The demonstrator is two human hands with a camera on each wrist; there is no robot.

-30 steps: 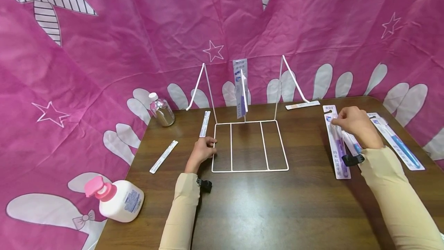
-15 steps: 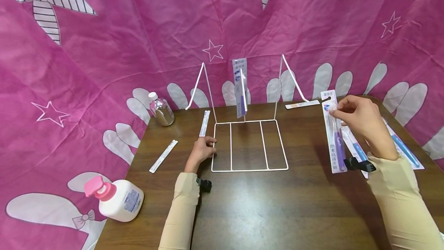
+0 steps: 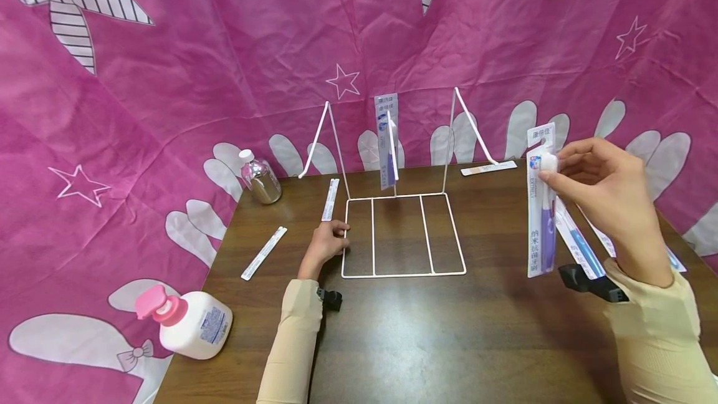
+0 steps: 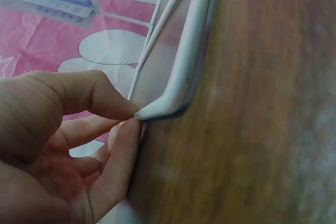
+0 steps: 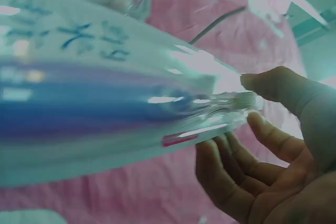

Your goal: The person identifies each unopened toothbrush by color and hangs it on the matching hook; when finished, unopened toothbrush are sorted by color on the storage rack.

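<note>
My right hand (image 3: 614, 195) pinches a packaged purple toothbrush (image 3: 547, 235) near its head end, upright above the right side of the table. In the right wrist view thumb and fingers grip the clear pack (image 5: 94, 114) from both sides. My left hand (image 3: 325, 245) pinches the left bar of the white wire rack (image 3: 404, 276); the left wrist view shows thumb and finger meeting at the frame's rounded corner (image 4: 168, 106). From the rack's middle hook hangs a packaged purple toothbrush (image 3: 386, 148). The left and right hooks bear nothing.
Packaged blue toothbrushes (image 3: 580, 245) lie beneath my right hand, partly hidden. Flat white strips lie left of the rack (image 3: 265, 253), behind my left hand (image 3: 331, 199) and at the back right (image 3: 488, 168). A pump bottle (image 3: 196, 326) and a silver bottle (image 3: 261, 179) stand left.
My right hand has lifted the purple toothbrush pack off the table and tilted it upright, moving slightly toward the camera. My left hand stays on the rack.
</note>
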